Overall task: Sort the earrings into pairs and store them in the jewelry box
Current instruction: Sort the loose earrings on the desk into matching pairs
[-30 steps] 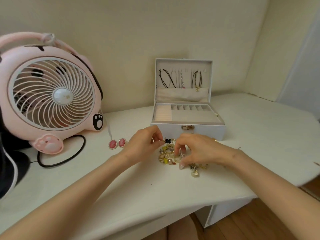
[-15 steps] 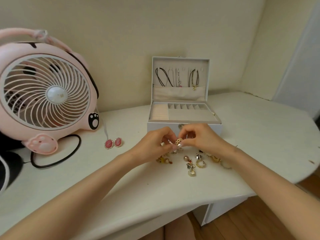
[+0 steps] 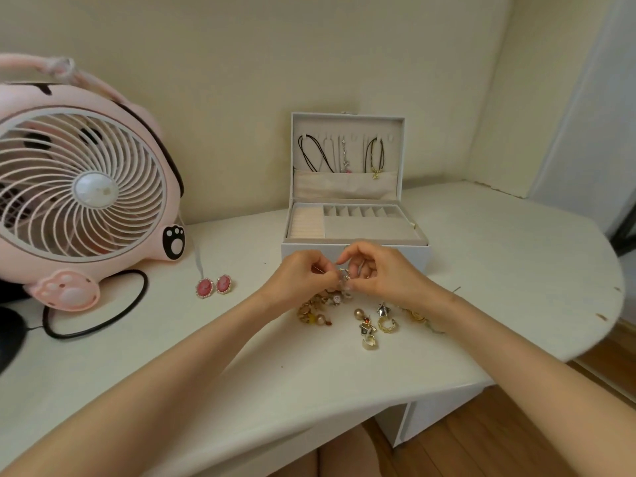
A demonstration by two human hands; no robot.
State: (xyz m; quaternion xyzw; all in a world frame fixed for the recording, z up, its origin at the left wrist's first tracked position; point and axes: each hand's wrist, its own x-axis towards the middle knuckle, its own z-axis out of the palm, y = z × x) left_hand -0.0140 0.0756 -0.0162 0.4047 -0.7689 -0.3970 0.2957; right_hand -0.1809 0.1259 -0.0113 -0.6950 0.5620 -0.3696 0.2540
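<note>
A small earring (image 3: 343,275), gilt with a pale stone, is held just above the tabletop in front of the jewelry box. It is too small to tell whether it is one piece or two hooked together. The left hand (image 3: 303,278) and the right hand (image 3: 385,277) both pinch it, fingertips curled in and meeting over it. Directly beneath lies the heap of unsorted earrings (image 3: 321,309), with a few loose earrings (image 3: 369,327) spread to its right near the right wrist. A matched pink pair (image 3: 214,286) sits side by side well to the left of the heap. The jewelry box (image 3: 418,258) stands open just behind the hands, with necklaces (image 3: 344,154) hanging in its raised lid.

The step in hand looks like lifting one earring out and freeing or checking it before finding its mate. The next move probably calls for a fine, steady pinch and a search of the heap for the twin. Both would then go down together without scattering the rest.

The tabletop (image 3: 499,270) is white with a rounded, slightly chipped edge. A pink fan (image 3: 82,191) with a black cable (image 3: 103,323) stands at the left against a cream wall. Wood floor (image 3: 488,442) shows below right.
</note>
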